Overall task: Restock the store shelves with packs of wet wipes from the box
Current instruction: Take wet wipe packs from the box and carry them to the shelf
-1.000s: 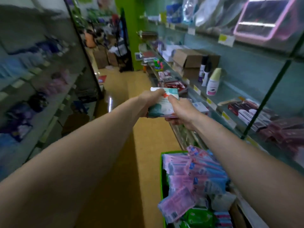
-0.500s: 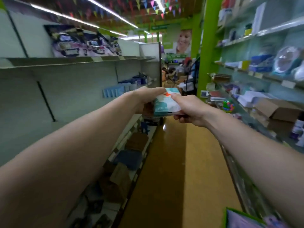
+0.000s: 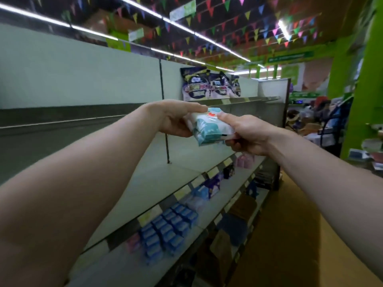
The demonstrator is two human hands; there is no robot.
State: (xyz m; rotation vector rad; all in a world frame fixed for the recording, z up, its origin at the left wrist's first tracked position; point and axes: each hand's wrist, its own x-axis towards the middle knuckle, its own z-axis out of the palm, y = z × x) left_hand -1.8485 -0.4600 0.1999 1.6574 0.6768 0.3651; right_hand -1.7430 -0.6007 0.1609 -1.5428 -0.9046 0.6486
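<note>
- Pack (image 3: 208,129) at frame centre, gripped at either end by left hand (image 3: 176,119) and right hand (image 3: 248,137), held in air before the middle shelf (image 3: 161,179).
- Not yet shelved; placement pending.
- Box out of view, so remaining stock cannot be judged.

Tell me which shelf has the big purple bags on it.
The top shelf, behind the wet wipes pack: the purple bags stand on it, while lower shelves hold small blue packs.

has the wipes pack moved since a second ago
Yes. The wipes pack has swung left: it was past the end of the left shelving, now it is in front of it, under the dark bags.
</note>
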